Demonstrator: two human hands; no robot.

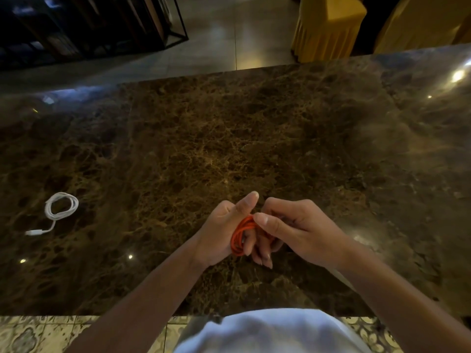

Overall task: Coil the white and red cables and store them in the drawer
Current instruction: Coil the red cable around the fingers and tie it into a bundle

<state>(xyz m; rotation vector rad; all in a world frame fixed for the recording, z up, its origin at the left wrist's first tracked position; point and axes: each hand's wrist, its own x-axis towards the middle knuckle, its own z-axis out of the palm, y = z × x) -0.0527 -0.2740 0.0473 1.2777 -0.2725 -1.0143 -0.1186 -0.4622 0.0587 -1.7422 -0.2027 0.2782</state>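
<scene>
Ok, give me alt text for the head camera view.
Two hands wind a red cable into loops around the left hand, the right hand pinching it. A coiled white cable lies left on the dark marble counter.

No readable text, labels, brands or numbers anywhere in view. Marble counter [229,136] bears veining only; white cable [61,206] and red cable [242,234] carry no visible markings.

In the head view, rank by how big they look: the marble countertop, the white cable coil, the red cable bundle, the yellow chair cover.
1. marble countertop, by far
2. yellow chair cover, though farther away and cropped
3. white cable coil and red cable bundle: look alike; the red one is partly hidden by the hands, so unranked.
</scene>
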